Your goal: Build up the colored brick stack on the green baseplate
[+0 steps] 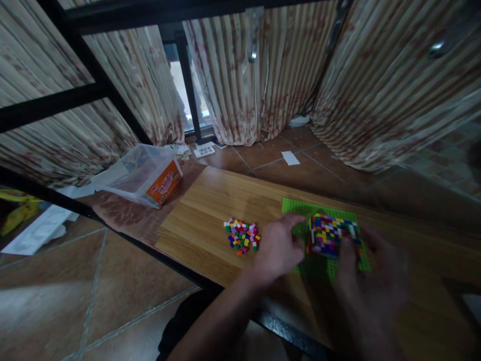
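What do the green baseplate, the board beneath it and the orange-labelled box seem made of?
Green baseplate: probably plastic, evenly coloured, with a fine gridded texture.
Board: wood or wood-look laminate, smooth-looking; grain shows, but which is unclear.
Box: likely plastic, clear but slightly cloudy, with see-through walls.

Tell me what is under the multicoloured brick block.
A green baseplate shows around the brick block. What lies directly beneath is covered, and the left hand and right hand hide more. Whether block and baseplate touch, I cannot tell.
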Motion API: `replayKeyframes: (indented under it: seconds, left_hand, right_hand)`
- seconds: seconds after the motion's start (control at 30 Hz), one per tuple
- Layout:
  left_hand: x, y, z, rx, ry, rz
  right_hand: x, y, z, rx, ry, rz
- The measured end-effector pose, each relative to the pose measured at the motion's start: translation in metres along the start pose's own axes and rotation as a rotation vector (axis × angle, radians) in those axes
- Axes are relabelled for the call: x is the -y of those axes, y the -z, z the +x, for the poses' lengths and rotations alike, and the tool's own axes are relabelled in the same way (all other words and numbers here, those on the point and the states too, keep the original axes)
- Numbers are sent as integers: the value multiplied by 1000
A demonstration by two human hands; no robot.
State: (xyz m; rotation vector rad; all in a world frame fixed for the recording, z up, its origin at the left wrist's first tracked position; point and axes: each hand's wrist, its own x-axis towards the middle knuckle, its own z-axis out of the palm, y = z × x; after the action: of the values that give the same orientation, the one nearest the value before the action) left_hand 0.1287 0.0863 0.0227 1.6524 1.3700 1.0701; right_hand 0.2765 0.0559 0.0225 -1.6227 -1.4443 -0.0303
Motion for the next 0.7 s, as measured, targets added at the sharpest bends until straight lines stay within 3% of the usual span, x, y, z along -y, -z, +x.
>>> replayKeyframes:
  seconds: [0.07,0.17,0.27,0.37,0.57,0.7]
  left_hand:
    - [3,22,6,-197,89,-124]
    - [14,56,15,-476,263,-336]
    - [24,81,20,-643,256,-483]
    - [29,90,20,-628,246,-549]
    - [32,85,21,-520,258,-481]
    - [33,84,21,-448,241,-432]
  right_hand:
    - [18,-5,-11,99,106,131]
    - [39,-24,-35,376,155,210]
    - [50,-45,-55,501,164,195]
    - [54,-59,-65,551,152,194]
    - [57,-69,-67,531,190,198]
    - [59,-66,-63,540,61,317]
